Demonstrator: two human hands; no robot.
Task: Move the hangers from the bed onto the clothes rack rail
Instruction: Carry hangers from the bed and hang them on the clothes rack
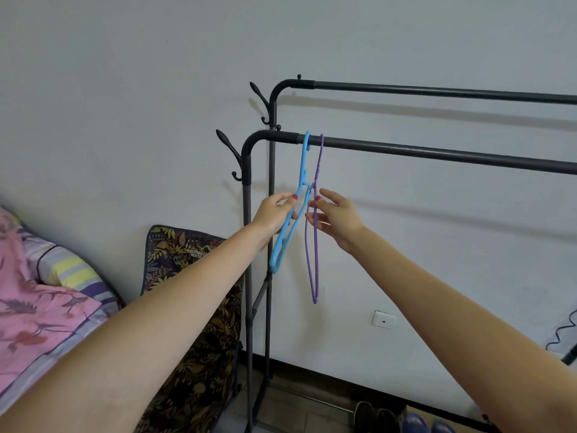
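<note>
A blue hanger (303, 170) and a purple hanger (316, 260) hang by their hooks on the near black rail (437, 153) of the clothes rack, close to its left corner. My left hand (274, 215) grips the blue hanger's shoulder between thumb and fingers. My right hand (338, 218) pinches the purple hanger's upper frame with thumb and fingertip, the other fingers spread. The bed (40, 307) with pink floral bedding lies at lower left; no hangers show on its visible part.
A second, higher rail (437, 90) runs behind the near one, close to the white wall. Coat hooks (231, 154) stick out from the rack's left posts. A leaf-patterned bag (193, 323) stands between bed and rack. Shoes (399, 417) sit on the floor under the rack.
</note>
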